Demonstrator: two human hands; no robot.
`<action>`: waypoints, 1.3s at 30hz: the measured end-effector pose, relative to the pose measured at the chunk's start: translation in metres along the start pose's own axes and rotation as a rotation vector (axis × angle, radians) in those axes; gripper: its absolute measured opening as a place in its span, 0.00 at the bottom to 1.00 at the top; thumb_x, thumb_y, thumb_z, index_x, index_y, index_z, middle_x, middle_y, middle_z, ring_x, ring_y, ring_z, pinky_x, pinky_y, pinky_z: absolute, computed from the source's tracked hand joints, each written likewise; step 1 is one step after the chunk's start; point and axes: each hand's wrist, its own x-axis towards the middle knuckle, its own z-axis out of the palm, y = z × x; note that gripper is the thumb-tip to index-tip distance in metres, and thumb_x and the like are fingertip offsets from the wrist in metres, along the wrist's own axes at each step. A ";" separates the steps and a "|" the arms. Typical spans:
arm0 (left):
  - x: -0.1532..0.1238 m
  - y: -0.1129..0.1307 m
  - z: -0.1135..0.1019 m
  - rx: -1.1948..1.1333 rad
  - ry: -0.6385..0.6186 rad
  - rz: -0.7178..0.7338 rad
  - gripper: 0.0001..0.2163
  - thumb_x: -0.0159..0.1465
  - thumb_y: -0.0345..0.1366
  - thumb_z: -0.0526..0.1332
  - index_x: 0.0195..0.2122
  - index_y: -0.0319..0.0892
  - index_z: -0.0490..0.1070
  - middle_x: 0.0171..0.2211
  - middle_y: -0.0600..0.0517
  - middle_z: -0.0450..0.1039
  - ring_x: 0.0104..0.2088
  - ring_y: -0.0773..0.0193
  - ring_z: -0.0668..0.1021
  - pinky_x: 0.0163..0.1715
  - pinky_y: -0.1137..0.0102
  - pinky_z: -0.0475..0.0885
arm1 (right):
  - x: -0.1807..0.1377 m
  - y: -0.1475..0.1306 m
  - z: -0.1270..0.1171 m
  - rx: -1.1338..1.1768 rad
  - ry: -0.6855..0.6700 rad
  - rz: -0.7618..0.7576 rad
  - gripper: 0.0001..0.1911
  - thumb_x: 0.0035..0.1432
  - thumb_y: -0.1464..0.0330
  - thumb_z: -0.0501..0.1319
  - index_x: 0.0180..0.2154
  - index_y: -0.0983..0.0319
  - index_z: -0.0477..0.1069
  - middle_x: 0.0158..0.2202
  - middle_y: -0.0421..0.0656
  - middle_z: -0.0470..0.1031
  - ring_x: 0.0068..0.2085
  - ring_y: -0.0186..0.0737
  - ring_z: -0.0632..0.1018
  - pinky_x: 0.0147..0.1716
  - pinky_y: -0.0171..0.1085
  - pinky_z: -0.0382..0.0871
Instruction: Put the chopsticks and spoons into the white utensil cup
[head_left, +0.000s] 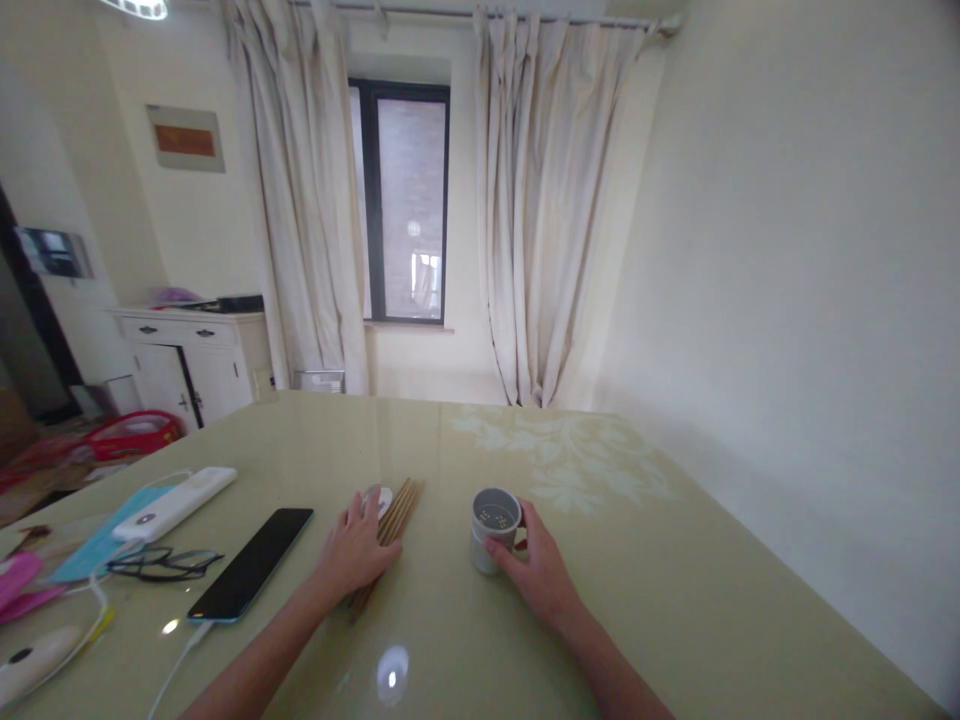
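A bundle of brown wooden chopsticks (403,501) lies on the glossy green table (660,590). My left hand (355,548) rests flat on top of the sticks, fingers stretched forward towards a small white round object (382,495). My right hand (537,572) wraps its fingers round a small grey cup (493,528) with holes in its bottom, which stands upright to the right of the chopsticks.
To the left lie a black phone (253,574) on a white cable, black glasses (161,563), a white power bank (177,503) and blue and pink packets. A white wall runs along the table's right side. A white cabinet (196,360) and curtains stand behind.
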 end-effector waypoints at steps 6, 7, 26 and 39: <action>-0.017 -0.002 -0.005 -0.028 0.039 -0.013 0.42 0.64 0.51 0.61 0.77 0.43 0.52 0.76 0.35 0.54 0.74 0.35 0.62 0.68 0.45 0.59 | -0.001 -0.002 -0.003 -0.005 -0.049 -0.026 0.30 0.61 0.57 0.70 0.61 0.58 0.69 0.57 0.52 0.80 0.53 0.55 0.81 0.46 0.46 0.77; -0.019 -0.002 -0.004 -0.039 0.048 0.051 0.39 0.65 0.50 0.61 0.76 0.46 0.55 0.77 0.39 0.54 0.75 0.38 0.60 0.70 0.45 0.56 | -0.001 -0.002 -0.003 -0.001 -0.060 -0.032 0.30 0.61 0.57 0.70 0.61 0.58 0.68 0.58 0.52 0.79 0.53 0.55 0.81 0.46 0.46 0.77; -0.042 -0.041 -0.004 0.023 0.062 0.769 0.28 0.74 0.54 0.54 0.71 0.50 0.66 0.71 0.46 0.68 0.70 0.49 0.70 0.75 0.53 0.57 | -0.002 -0.005 -0.002 0.010 -0.095 -0.032 0.30 0.62 0.58 0.69 0.62 0.58 0.67 0.59 0.52 0.79 0.54 0.55 0.80 0.46 0.46 0.76; -0.025 -0.028 0.006 0.033 0.343 0.816 0.11 0.74 0.39 0.57 0.49 0.45 0.77 0.53 0.47 0.83 0.51 0.52 0.83 0.56 0.56 0.74 | -0.001 -0.002 -0.003 0.030 -0.116 -0.031 0.30 0.62 0.57 0.69 0.62 0.57 0.67 0.58 0.52 0.78 0.53 0.55 0.80 0.45 0.46 0.75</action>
